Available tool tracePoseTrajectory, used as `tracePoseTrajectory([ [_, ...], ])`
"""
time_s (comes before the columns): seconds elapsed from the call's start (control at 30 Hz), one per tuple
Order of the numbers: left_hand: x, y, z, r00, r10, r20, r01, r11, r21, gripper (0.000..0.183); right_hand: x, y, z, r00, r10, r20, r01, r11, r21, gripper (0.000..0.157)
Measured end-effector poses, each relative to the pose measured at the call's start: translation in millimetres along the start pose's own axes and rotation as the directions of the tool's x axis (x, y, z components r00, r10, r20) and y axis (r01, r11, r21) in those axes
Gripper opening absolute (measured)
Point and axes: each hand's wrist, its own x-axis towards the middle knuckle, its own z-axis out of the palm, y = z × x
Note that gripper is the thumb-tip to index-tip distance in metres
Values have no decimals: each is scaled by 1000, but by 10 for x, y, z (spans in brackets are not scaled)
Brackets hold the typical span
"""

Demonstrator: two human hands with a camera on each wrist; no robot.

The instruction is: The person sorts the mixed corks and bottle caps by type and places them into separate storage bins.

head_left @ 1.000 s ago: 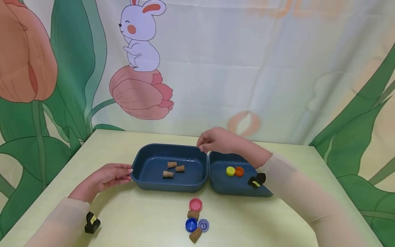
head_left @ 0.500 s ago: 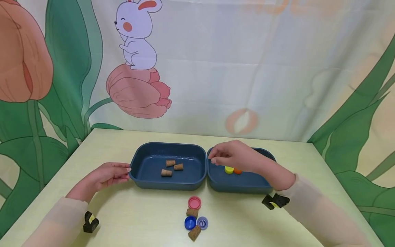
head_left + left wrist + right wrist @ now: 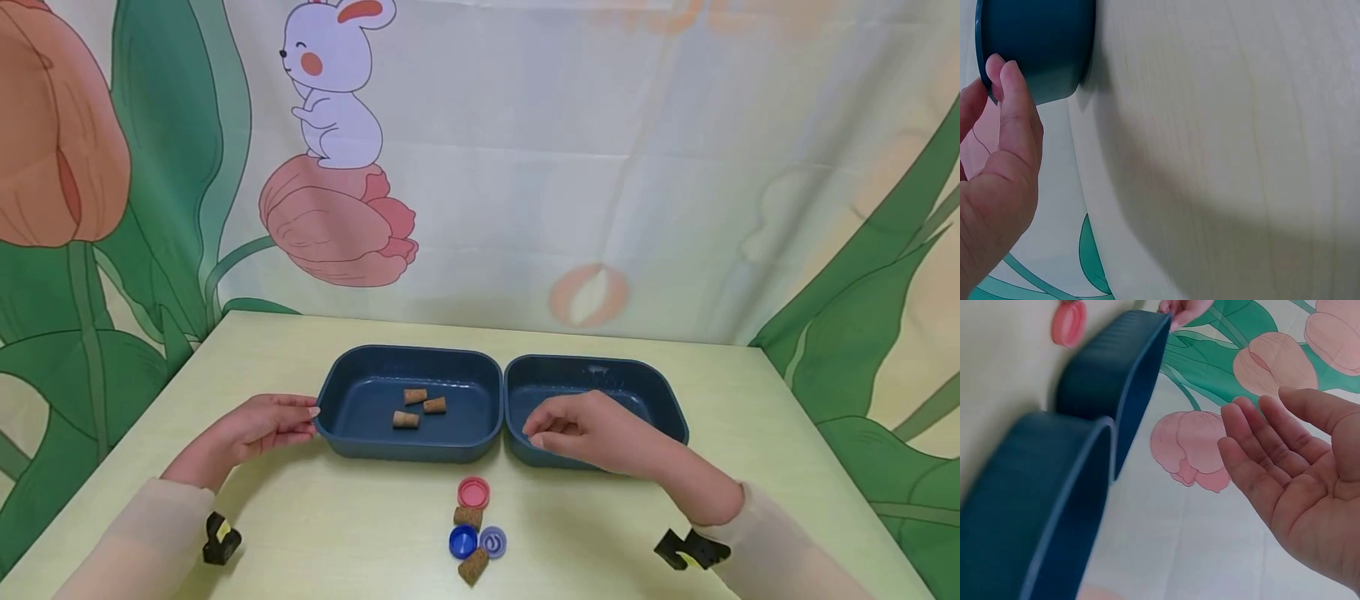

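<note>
My left hand (image 3: 264,427) touches the left end of the left blue bin (image 3: 408,450), its fingertips at the rim; in the left wrist view the fingers (image 3: 1015,119) lie against the outer wall. Three corks (image 3: 415,397) lie inside that bin. Over the front of the right blue bin (image 3: 660,400) is my right hand (image 3: 592,429). Nothing is in its fingers, which are loosely bent in the right wrist view (image 3: 1272,450). The hand hides the yellow and orange caps in that bin.
In front of the bins lie a pink cap (image 3: 473,492), a cork (image 3: 468,517), a dark blue cap (image 3: 462,542), a lilac cap (image 3: 492,542) and another cork (image 3: 473,567). A printed cloth (image 3: 487,167) hangs behind the table (image 3: 360,533).
My right hand has come back from between the bins, moving right and toward me over the right bin, and now covers the yellow and orange caps. My left hand has stayed at the left bin.
</note>
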Motion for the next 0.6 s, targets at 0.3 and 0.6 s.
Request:
tracePoseTrajectory([
  [0.3, -3, 6, 5, 1000, -3, -3, 3, 1000, 5, 24, -88, 144, 264, 997, 59, 57, -65, 994, 92, 16],
  [0.6, -16, 11, 14, 1000, -4, -1, 4, 1000, -3, 22, -87, 236, 508, 993, 33, 115, -42, 996, 77, 20],
])
